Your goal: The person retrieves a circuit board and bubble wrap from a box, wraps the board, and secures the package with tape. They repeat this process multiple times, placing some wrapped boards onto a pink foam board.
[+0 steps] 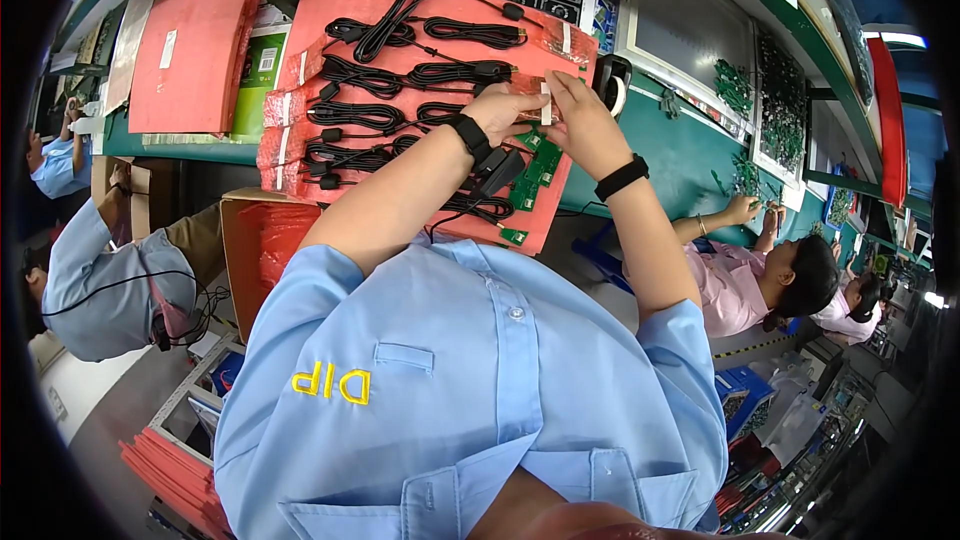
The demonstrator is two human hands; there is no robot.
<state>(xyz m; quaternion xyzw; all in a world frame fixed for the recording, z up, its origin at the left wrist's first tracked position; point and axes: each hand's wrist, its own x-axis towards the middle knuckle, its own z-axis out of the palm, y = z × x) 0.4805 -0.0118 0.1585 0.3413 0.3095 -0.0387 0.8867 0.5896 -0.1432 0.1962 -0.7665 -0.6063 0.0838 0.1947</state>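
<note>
Over the pink foam sheet point(548, 218), my left hand point(503, 112) and my right hand point(590, 122) meet at a pink bubble-wrap packet with a white strip point(546, 105). My left fingers close on its left side; my right thumb and fingers press its right side. Rows of bundled black cables point(368, 75) lie on the sheet left of my hands and beyond them, their ends wrapped in more bubble wrap point(284, 108). Just below my hands are green circuit boards point(537, 175) and a dark connector block point(497, 172), partly covered by my left wrist.
More pink sheets point(190, 60) are stacked at the left on the green bench point(640, 145). A cardboard box point(245, 280) with red plastic stands below. Right of the bench, a person in pink point(740, 275) handles small green parts. Another person in blue point(120, 285) works at the left.
</note>
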